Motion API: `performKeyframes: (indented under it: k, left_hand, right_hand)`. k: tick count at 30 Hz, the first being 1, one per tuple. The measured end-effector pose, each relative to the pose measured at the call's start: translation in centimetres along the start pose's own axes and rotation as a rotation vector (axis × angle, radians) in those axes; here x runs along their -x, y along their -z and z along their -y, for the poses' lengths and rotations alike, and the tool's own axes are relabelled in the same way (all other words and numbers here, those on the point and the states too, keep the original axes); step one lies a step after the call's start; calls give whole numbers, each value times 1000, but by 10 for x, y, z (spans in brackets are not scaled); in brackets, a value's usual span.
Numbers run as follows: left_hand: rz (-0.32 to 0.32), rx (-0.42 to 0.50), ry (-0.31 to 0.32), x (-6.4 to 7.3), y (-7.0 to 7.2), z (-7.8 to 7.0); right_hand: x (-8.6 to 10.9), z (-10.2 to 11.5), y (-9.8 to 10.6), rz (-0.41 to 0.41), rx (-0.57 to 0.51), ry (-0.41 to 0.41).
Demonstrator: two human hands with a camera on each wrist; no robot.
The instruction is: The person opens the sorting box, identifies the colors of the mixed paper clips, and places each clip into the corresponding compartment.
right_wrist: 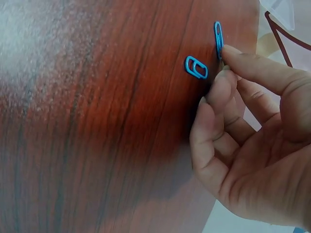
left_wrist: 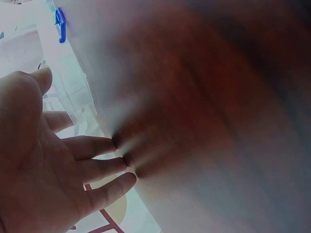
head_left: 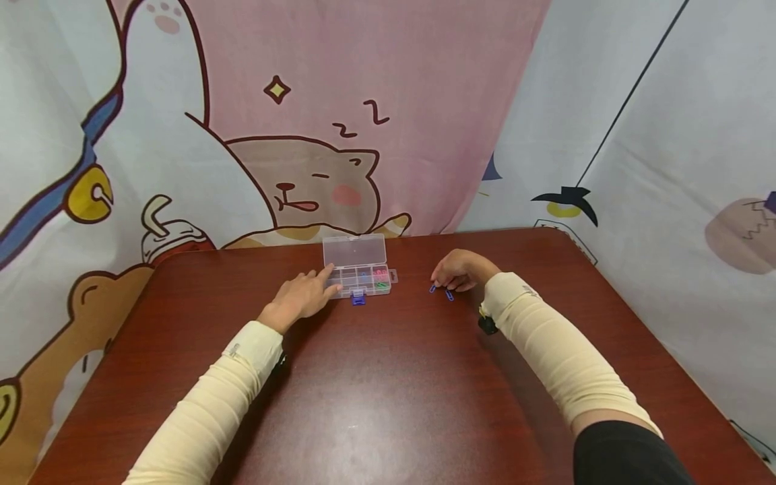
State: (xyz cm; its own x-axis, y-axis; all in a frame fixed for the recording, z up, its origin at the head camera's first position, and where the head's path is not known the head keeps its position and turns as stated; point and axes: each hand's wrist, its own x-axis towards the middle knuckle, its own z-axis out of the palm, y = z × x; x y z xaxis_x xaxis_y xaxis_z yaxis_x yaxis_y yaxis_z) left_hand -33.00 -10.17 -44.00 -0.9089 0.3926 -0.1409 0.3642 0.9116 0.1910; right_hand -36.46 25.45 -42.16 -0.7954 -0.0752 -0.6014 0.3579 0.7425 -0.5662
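A clear plastic compartment box (head_left: 351,278) lies with its lid (head_left: 354,251) raised at the back of the table. Pink and green paper clips (head_left: 380,275) sit in its right-hand compartments. My left hand (head_left: 300,296) rests at the box's left end, fingers extended, thumb and fingertips on its edge. In the right wrist view, my right hand (right_wrist: 243,126) pinches one blue paper clip (right_wrist: 218,36) between thumb and forefinger. A second blue paper clip (right_wrist: 196,68) lies on the table close beside those fingertips.
The box's blue latch (head_left: 358,298) hangs toward the front. The brown wooden table (head_left: 364,391) meets a cartoon-printed curtain (head_left: 436,121) at its back edge, and white printed cloth (head_left: 685,168) hangs along the right side.
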Motion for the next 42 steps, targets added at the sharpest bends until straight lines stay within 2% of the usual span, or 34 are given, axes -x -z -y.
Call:
performKeyframes:
  k: [5,13,20,29,33,42]
  left_hand:
    - [-7,-5,-2,1,2,0]
    - [-2,-7,-8,1,1,0]
    - [-13,-11,-13,0,-1,1]
    - [-11,-5,-13,0,0,1]
    - [-13,-4,-11,0,1,0]
    - [-10,-17,-10,0,-1,0]
  right_hand:
    - [2,3,-4,-24,76,24]
    - [3,3,-5,-24,115,32]
    - [-1,1,-2,26,96,38]
    - [-3,2,6,83,4,35]
    - [-2,11,5,87,-26,64]
    - [1,52,-7,70,-55,141]
